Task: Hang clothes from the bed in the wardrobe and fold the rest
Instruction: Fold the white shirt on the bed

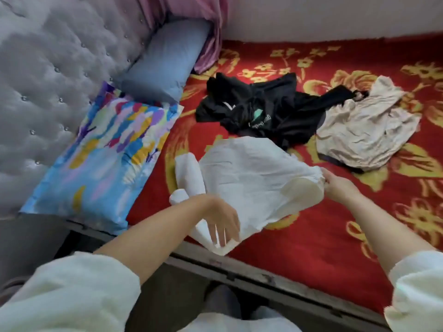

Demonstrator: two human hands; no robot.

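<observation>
Left hand (pixel 221 225) pinches crumpled white cotton garment (pixel 251 178) lower-centre | right hand (pixel 335 185) grips its edge | risk: loose sleeve bunches, fold skews

Shirt (pixel 254 173) lies on bed (pixel 311 248), near edge. Dark garment pile (pixel 266 109) at its 12 o'clock; crumpled top (pixel 364 130) at 2 o'clock, touching pile. Two pillows (pixel 103 154) at 9–11 o'clock against headboard (pixel 48 80).

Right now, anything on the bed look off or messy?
Nothing damaged or spilled. The black clothes lie in a crumpled heap mid-bed, overlapping the rumpled beige top beside them. The white garment is spread unevenly between the left hand and right hand, one sleeve bunched toward the colourful pillow.
</observation>
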